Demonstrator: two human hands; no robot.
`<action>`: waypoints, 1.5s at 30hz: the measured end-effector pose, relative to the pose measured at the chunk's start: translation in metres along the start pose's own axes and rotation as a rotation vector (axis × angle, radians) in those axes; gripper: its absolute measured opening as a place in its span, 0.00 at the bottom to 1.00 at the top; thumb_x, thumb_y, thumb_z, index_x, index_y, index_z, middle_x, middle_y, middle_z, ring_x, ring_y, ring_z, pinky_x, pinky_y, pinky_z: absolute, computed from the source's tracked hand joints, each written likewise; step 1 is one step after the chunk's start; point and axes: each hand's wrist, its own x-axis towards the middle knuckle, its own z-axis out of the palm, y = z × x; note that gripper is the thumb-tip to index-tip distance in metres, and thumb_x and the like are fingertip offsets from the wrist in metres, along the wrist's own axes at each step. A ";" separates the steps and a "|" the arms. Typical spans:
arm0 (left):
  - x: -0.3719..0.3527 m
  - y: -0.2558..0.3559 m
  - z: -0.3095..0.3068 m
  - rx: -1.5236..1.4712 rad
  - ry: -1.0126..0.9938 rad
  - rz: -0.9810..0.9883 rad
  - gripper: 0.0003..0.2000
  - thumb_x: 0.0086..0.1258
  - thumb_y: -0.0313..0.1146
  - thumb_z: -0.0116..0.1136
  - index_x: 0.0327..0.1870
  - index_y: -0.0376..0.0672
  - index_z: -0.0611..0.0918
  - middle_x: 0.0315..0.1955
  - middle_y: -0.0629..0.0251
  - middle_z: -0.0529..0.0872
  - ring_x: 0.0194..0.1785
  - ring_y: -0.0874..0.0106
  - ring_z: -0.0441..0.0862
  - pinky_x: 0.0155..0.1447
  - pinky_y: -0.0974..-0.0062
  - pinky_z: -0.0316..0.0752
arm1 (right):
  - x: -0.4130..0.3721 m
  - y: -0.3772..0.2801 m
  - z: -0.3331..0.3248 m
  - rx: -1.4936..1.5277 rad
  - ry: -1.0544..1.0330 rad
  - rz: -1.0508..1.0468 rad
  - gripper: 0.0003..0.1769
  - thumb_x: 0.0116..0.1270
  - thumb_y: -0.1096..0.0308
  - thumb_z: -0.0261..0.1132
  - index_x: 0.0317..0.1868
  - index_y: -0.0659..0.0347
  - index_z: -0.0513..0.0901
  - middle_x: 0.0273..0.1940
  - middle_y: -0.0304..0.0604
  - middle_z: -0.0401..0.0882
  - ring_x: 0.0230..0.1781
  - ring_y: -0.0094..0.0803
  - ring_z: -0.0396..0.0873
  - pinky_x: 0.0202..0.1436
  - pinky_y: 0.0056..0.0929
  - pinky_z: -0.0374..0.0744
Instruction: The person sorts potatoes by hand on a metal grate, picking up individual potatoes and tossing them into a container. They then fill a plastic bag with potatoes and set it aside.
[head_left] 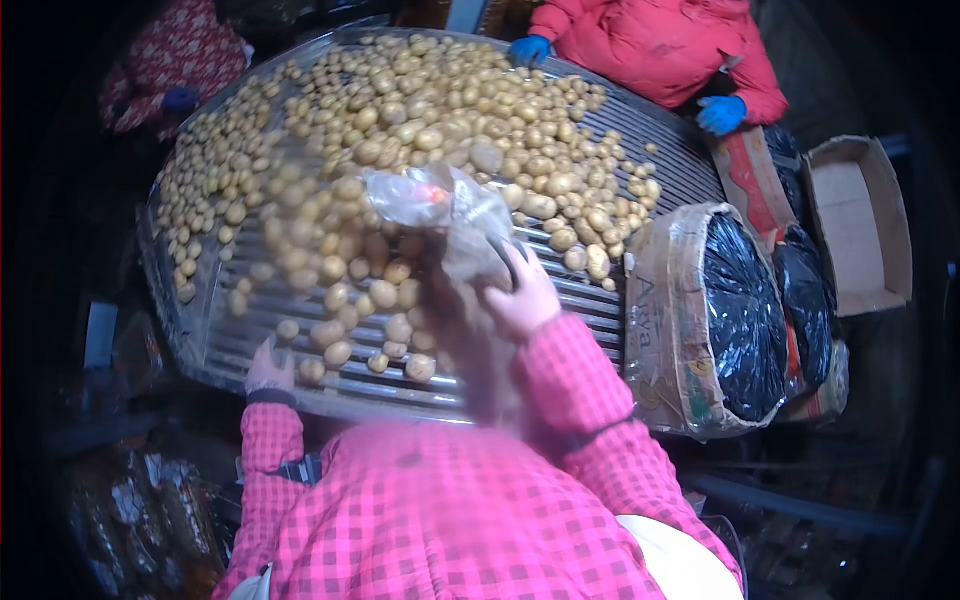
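My right hand (pixel 528 292) is closed on a crumpled, see-through plastic bag (pixel 475 225) with a small reddish patch. The bag hangs over the potatoes (pixel 440 110), and a dark strip shows by my fingers. My left hand (pixel 270 368) rests at the near left rim of the slatted table (pixel 430 395), fingers apart and holding nothing. A few loose potatoes lie just beyond it. Those left of the bag are smeared by motion. The main heap spreads across the far side of the table.
On the right stand a worn cardboard box (pixel 670 320) lined with a black plastic bag (pixel 740 320) and another open carton (pixel 860 225). Across the table is a person in a red jacket (pixel 650 45) with blue gloves; another in a patterned top (pixel 180 60) is at the far left.
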 end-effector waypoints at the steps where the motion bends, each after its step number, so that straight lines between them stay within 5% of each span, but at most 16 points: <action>1: 0.000 -0.002 0.000 0.005 0.009 0.007 0.25 0.59 0.37 0.60 0.58 0.43 0.72 0.53 0.54 0.77 0.55 0.57 0.75 0.59 0.64 0.70 | -0.019 -0.002 -0.015 -0.102 0.042 0.027 0.40 0.45 0.60 0.69 0.62 0.55 0.68 0.60 0.62 0.64 0.60 0.55 0.66 0.64 0.40 0.66; 5: 0.001 -0.006 0.002 0.032 -0.007 0.011 0.23 0.61 0.39 0.58 0.57 0.42 0.74 0.53 0.54 0.77 0.56 0.57 0.75 0.59 0.64 0.69 | -0.083 0.038 -0.070 -0.386 0.240 0.367 0.42 0.49 0.57 0.68 0.65 0.59 0.63 0.61 0.61 0.62 0.58 0.57 0.66 0.61 0.45 0.69; 7: 0.002 -0.007 0.002 0.035 -0.024 0.013 0.23 0.61 0.39 0.58 0.57 0.43 0.74 0.52 0.54 0.78 0.55 0.57 0.75 0.59 0.64 0.70 | -0.099 0.059 -0.072 -0.532 0.099 0.758 0.42 0.52 0.51 0.65 0.66 0.58 0.61 0.61 0.60 0.62 0.57 0.56 0.68 0.60 0.43 0.70; 10: 0.003 -0.008 0.005 0.038 -0.033 0.016 0.22 0.59 0.37 0.58 0.56 0.43 0.75 0.51 0.55 0.79 0.54 0.58 0.76 0.58 0.65 0.71 | -0.084 0.096 -0.040 -0.566 -0.072 0.958 0.42 0.56 0.48 0.60 0.67 0.58 0.59 0.64 0.59 0.59 0.58 0.54 0.68 0.61 0.44 0.69; 13: -0.001 -0.012 0.007 -0.006 -0.013 0.010 0.21 0.58 0.35 0.59 0.54 0.44 0.76 0.50 0.55 0.79 0.53 0.58 0.77 0.57 0.65 0.71 | -0.046 0.140 -0.029 -0.426 0.099 1.061 0.40 0.57 0.50 0.58 0.65 0.64 0.60 0.58 0.62 0.68 0.57 0.54 0.70 0.61 0.43 0.69; 19: -0.006 -0.001 -0.001 -0.018 -0.004 -0.048 0.22 0.55 0.32 0.62 0.53 0.44 0.76 0.48 0.56 0.80 0.52 0.58 0.77 0.57 0.64 0.72 | 0.032 0.189 -0.026 -0.390 0.228 0.973 0.36 0.56 0.50 0.60 0.61 0.63 0.66 0.55 0.60 0.71 0.55 0.54 0.71 0.59 0.45 0.70; 25: -0.013 0.010 -0.006 -0.106 0.119 -0.062 0.18 0.54 0.32 0.61 0.49 0.44 0.78 0.42 0.56 0.81 0.48 0.56 0.78 0.53 0.64 0.73 | 0.113 0.219 -0.011 -0.321 0.088 0.583 0.38 0.55 0.53 0.60 0.66 0.60 0.63 0.62 0.58 0.64 0.62 0.52 0.64 0.65 0.42 0.64; 29: -0.018 0.018 -0.011 -0.121 0.176 -0.036 0.17 0.54 0.32 0.61 0.48 0.45 0.79 0.40 0.57 0.81 0.46 0.57 0.79 0.50 0.66 0.74 | 0.151 0.163 0.046 -0.170 -0.141 0.220 0.32 0.53 0.63 0.65 0.60 0.60 0.71 0.58 0.52 0.71 0.58 0.44 0.71 0.61 0.38 0.69; 30: -0.019 0.022 -0.014 -0.135 0.168 -0.056 0.17 0.54 0.32 0.61 0.48 0.45 0.79 0.41 0.58 0.82 0.45 0.57 0.79 0.50 0.66 0.74 | 0.158 0.146 0.066 -0.041 -0.068 0.027 0.30 0.52 0.65 0.66 0.58 0.59 0.73 0.54 0.52 0.75 0.55 0.43 0.73 0.59 0.35 0.71; 32: -0.020 0.028 -0.018 -0.171 0.146 -0.089 0.17 0.55 0.33 0.61 0.48 0.45 0.79 0.41 0.58 0.82 0.45 0.58 0.79 0.50 0.66 0.75 | 0.181 0.131 0.103 -0.424 -0.408 -0.030 0.30 0.52 0.67 0.64 0.59 0.59 0.71 0.58 0.51 0.70 0.59 0.46 0.68 0.63 0.39 0.67; 34: -0.019 0.026 -0.017 -0.155 0.194 -0.042 0.18 0.54 0.29 0.62 0.48 0.43 0.79 0.40 0.57 0.82 0.44 0.56 0.80 0.48 0.65 0.76 | 0.181 0.079 0.133 -0.448 -0.392 -0.077 0.37 0.50 0.65 0.66 0.63 0.57 0.66 0.61 0.54 0.65 0.62 0.50 0.64 0.65 0.43 0.63; 37: -0.018 0.024 -0.018 -0.127 0.172 -0.084 0.22 0.53 0.32 0.64 0.52 0.44 0.76 0.43 0.56 0.80 0.46 0.56 0.79 0.51 0.65 0.75 | 0.190 -0.001 0.138 -0.284 -0.406 -0.015 0.47 0.47 0.60 0.68 0.68 0.55 0.57 0.62 0.62 0.60 0.64 0.54 0.60 0.66 0.44 0.61; 41: -0.016 0.020 -0.014 -0.117 0.190 -0.093 0.24 0.54 0.34 0.62 0.54 0.44 0.75 0.46 0.54 0.78 0.49 0.55 0.77 0.53 0.65 0.74 | 0.177 -0.036 0.167 -0.239 -0.406 -0.101 0.43 0.51 0.58 0.66 0.68 0.56 0.59 0.63 0.62 0.59 0.63 0.57 0.61 0.66 0.45 0.63; 45: -0.014 0.013 -0.008 -0.127 0.207 -0.061 0.22 0.57 0.36 0.59 0.54 0.44 0.75 0.46 0.56 0.78 0.49 0.56 0.77 0.54 0.64 0.73 | 0.141 -0.026 0.105 -0.047 -0.587 -0.174 0.41 0.50 0.57 0.66 0.67 0.52 0.63 0.64 0.61 0.60 0.64 0.54 0.62 0.65 0.41 0.65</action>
